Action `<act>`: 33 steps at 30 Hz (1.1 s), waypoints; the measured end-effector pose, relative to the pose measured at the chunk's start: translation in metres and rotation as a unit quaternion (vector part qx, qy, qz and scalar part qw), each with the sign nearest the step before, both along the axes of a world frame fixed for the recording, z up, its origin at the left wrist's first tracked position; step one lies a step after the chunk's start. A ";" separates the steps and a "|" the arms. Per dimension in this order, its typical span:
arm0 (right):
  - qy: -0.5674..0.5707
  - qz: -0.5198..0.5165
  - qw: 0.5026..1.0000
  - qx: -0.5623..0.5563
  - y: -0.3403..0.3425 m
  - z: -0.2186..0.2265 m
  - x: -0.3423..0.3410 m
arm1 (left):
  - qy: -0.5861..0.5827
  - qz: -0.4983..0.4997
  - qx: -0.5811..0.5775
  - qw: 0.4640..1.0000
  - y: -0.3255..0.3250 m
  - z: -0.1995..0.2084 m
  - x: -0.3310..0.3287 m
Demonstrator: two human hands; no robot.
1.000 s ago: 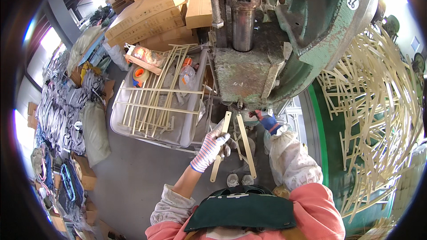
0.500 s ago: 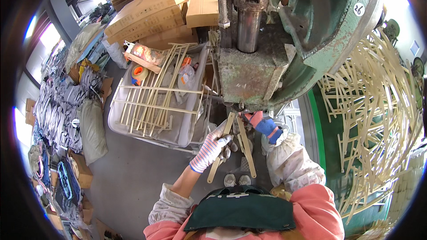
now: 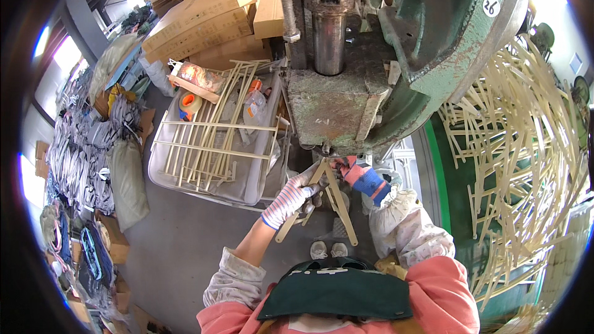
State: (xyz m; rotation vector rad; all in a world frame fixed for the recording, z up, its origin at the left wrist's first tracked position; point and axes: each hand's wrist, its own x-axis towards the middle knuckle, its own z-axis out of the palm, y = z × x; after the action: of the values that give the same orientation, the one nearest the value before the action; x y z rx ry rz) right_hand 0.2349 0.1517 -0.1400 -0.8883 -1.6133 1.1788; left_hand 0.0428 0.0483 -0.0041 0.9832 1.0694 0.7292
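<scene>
Tub (image 3: 252, 189) of strips (image 3: 223, 125) and tape (image 3: 196, 105) near left hand (image 3: 289, 203)

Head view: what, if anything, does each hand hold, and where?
Left hand: left cream strip, by its middle. Right hand: near right strip's upper end; grip unclear.

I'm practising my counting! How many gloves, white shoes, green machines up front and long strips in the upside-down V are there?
Gloves: 2
White shoes: 2
Green machine up front: 1
Long strips in the V: 2
Total: 7
</scene>
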 end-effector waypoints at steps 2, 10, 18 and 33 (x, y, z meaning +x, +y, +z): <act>0.167 -0.021 0.973 -0.158 -0.006 0.009 0.004 | 0.017 -0.009 -0.008 1.000 0.002 -0.005 -0.005; -0.137 0.116 0.983 -0.024 -0.043 0.052 0.053 | 0.023 -0.057 0.038 0.997 0.015 -0.021 -0.020; 0.001 0.188 0.958 -0.217 -0.120 0.047 0.040 | -0.040 0.045 -0.124 0.990 -0.029 -0.030 -0.050; -0.197 0.058 0.959 -0.196 -0.099 0.086 0.057 | 0.044 0.007 -0.030 0.999 -0.022 -0.006 -0.061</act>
State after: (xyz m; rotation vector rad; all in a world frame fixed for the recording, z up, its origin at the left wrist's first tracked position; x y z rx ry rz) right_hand 0.2915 0.0526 -0.0543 -1.3658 -1.7928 1.5074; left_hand -0.0179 0.0265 -0.0103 0.9641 1.1685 0.6661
